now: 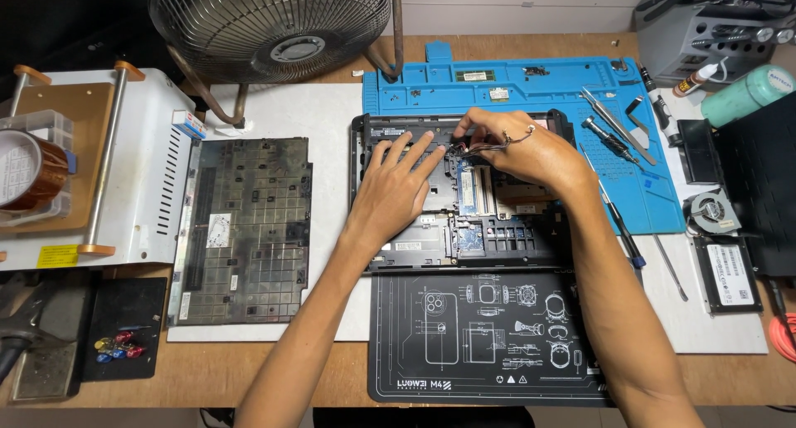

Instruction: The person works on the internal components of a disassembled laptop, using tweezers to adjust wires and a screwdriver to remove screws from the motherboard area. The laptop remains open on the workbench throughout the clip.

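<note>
Your left hand (396,183) lies flat, fingers spread, on the one opened laptop chassis (464,198). Your right hand (518,146) pinches what looks like thin wires (474,149) at its rear edge. Two mats, blue (531,84) and black (489,337), cover the wooden bench (215,370); one fan (269,26) stands behind.
</note>
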